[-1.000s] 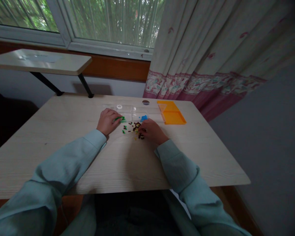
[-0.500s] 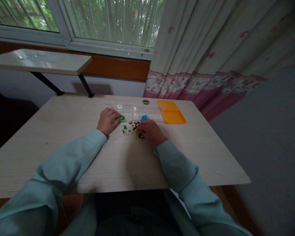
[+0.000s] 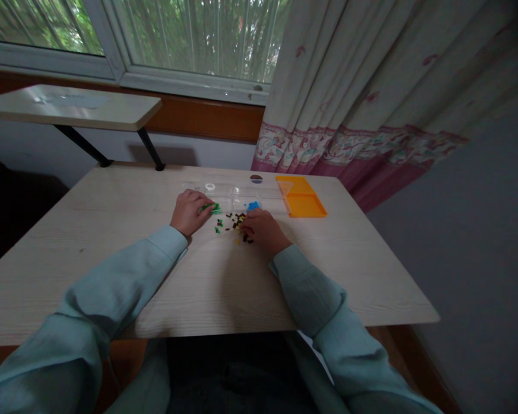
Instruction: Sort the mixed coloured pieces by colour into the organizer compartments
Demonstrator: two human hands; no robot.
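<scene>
My left hand [image 3: 191, 211] lies over the near left corner of a clear plastic divided box [image 3: 237, 196]. Its bent fingers reach to the green pieces [image 3: 216, 208] there and seem to grip the box; the hand hides that corner. Lower and to the right, my right hand [image 3: 264, 228] is at the pile of small brown and pale yellow pieces [image 3: 238, 219] on the table. Its fingertips are drawn together among them; anything pinched there is too small to make out. Blue pieces [image 3: 252, 206] sit in the box just beyond this hand.
A flat orange tray [image 3: 306, 198] lies right of the clear box, near the back edge of the wooden table [image 3: 349, 276]. A few loose green and brown pieces [image 3: 218, 223] are left of the pile. A raised shelf [image 3: 107, 112] stands back left; a curtain [image 3: 328, 103] hangs behind.
My right hand has shifted very slightly over the pile of small pieces. My left hand has stayed in place.
</scene>
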